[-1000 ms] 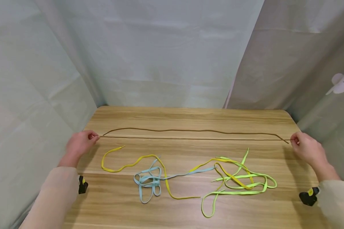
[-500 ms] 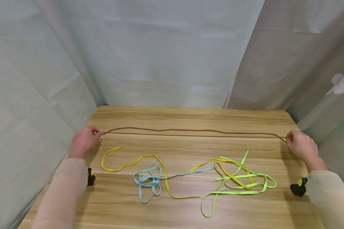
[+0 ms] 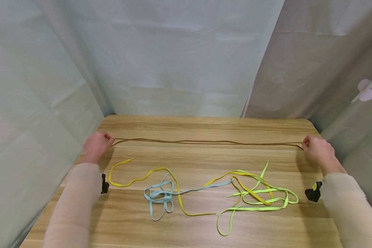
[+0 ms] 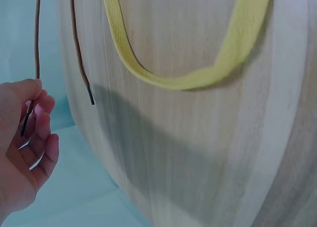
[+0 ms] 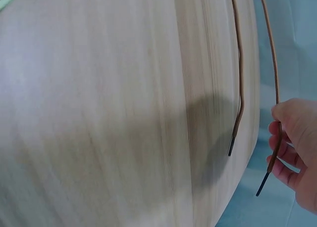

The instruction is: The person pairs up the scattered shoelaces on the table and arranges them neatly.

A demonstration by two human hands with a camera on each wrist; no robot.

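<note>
A thin brown shoelace [image 4: 37, 44] is stretched across the far part of the table between both hands. My left hand [image 3: 98, 144] pinches one end between thumb and finger, and its dark tip hangs past the fingers in the left wrist view. At the other end my right hand [image 3: 318, 149] pinches the lace, a black tip sticking out below in the right wrist view. A second brown shoelace [image 5: 239, 54] lies on the table, slightly wavy, its ends close to each hand. In the head view the two laces nearly overlap along their length.
Nearer on the wooden table [image 3: 186, 234] lie a loosely curved yellow shoelace [image 3: 136, 179], a bunched light blue shoelace [image 3: 156, 200] and a looped lime green shoelace [image 3: 266, 208]. Another yellow length [image 3: 251, 191] tangles with the green one. Pale curtains [image 3: 179, 62] hang behind and beside the table.
Both hands have moved away from the body and slightly inward, carrying the held brown shoelace from the near side of the lying one to right over it. The other laces stay put.
</note>
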